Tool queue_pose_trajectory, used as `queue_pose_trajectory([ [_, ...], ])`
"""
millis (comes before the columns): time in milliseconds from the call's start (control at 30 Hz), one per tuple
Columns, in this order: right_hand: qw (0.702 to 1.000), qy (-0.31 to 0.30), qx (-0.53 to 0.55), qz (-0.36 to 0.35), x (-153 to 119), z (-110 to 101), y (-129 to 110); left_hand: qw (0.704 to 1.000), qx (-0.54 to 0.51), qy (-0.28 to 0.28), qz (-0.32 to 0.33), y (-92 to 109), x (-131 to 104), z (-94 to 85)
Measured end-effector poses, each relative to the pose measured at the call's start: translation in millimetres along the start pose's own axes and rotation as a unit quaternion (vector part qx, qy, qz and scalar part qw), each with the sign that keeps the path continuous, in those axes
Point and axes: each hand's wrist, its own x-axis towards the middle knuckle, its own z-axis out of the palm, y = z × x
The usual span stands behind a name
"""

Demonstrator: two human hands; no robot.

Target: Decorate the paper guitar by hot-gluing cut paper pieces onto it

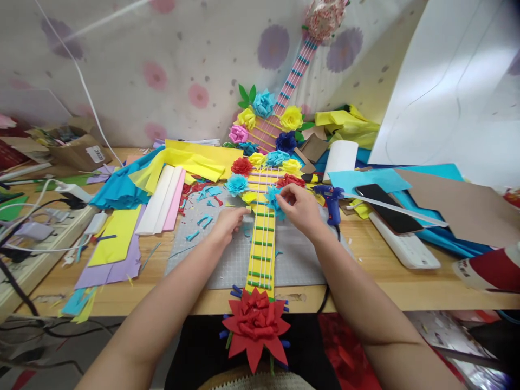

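Yellow guitar [259,236] lies over a grey mat [221,269] on the worktop [154,292], its red flower [255,325] jutting past the front edge. The right hand [299,210], fingers bent, touches a blue flower [273,205]; the left hand [229,223], curled, points at the neck. Whether either grips anything, I cannot tell.

Below my right hand [301,210] I have a pale-brown wooden tabletop [394,287]; beyond the hand rises a whitish wall covering [162,32] with pink and purple flower prints [273,47], and farther right a smooth white panel [455,97] catches light.
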Motion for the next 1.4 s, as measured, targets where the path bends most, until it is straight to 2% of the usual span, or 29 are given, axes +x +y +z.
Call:
queue_pose_trajectory([
  [167,1.0,0.02,0.014,0.018,-4.9,-3.9,6.7,0.996,0.015,-0.034,-0.076,13.5,8.5,-6.2],
  [467,0.999,0.022,0.024,-0.004,-6.2,-3.8,7.8,0.977,0.117,-0.112,-0.14,28.5,35.8,-24.2],
  [700,0.999,0.028,0.026,-0.003,-6.7,-5.9,5.3,0.976,0.14,-0.115,-0.12,36.4,38.0,-25.3],
  [900,0.998,0.055,0.039,-0.01,-7.3,-4.3,4.1,0.972,0.15,-0.12,-0.134,36.3,46.8,-28.3],
  [1100,0.997,0.061,0.033,-0.014,-7.0,-3.4,5.7,0.965,0.17,-0.135,-0.144,40.1,47.8,-23.8],
  [1400,0.995,0.088,0.042,-0.013,-5.6,-3.1,8.5,0.961,0.203,-0.156,-0.107,44.8,44.4,-22.9],
])
